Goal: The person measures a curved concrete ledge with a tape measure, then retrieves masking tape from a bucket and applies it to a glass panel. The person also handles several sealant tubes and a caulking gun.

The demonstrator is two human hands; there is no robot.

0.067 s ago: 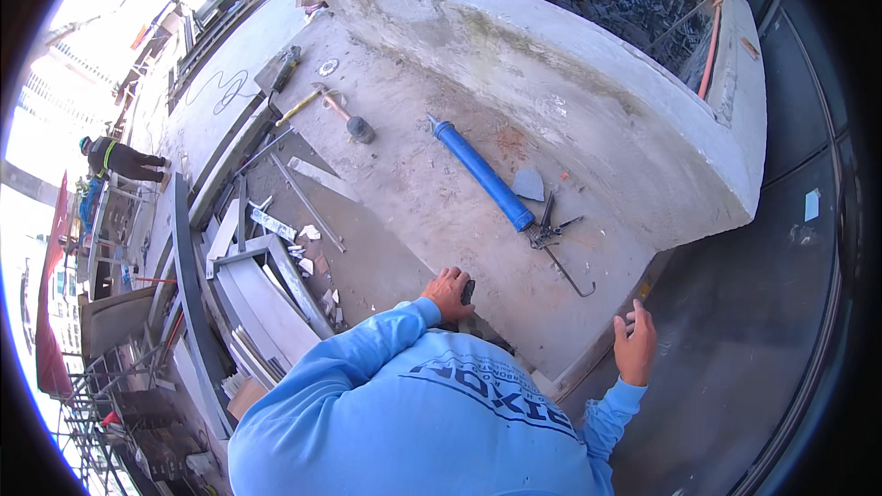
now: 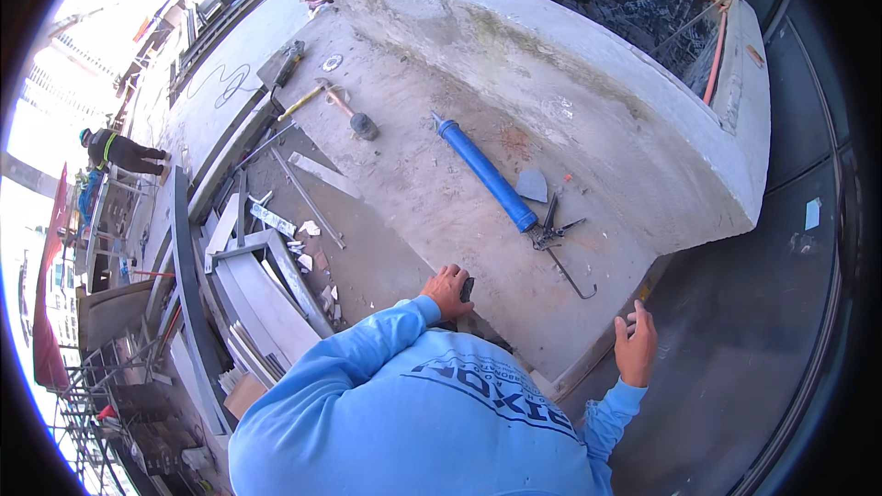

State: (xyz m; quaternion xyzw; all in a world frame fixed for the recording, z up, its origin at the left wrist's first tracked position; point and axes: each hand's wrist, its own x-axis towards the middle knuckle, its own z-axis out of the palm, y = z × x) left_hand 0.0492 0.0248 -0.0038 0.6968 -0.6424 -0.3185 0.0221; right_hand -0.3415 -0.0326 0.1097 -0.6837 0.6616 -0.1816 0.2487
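My left hand (image 2: pixel 445 293) is closed around a small black object (image 2: pixel 467 289) just above the near edge of the concrete ledge (image 2: pixel 404 165). Most of that object is hidden by the fingers, so its kind does not show. To the right, my right hand (image 2: pixel 636 346) is raised with fingers apart and nothing in it, near a dark panel. Beyond both hands a blue caulking gun (image 2: pixel 485 174) lies on the ledge, its black handle and trigger end towards me. A flat grey chip (image 2: pixel 531 186) rests beside it.
A rubber mallet (image 2: pixel 364 126), a yellow-handled hammer (image 2: pixel 301 103) and a power tool (image 2: pixel 289 64) lie farther along the ledge. Metal frames and offcuts (image 2: pixel 266 285) crowd the left. A low concrete wall (image 2: pixel 588 110) bounds the right. Another person (image 2: pixel 124 152) bends over at far left.
The view has shifted very slightly. Both hands keep their places, and the tools on the ledge have not moved.
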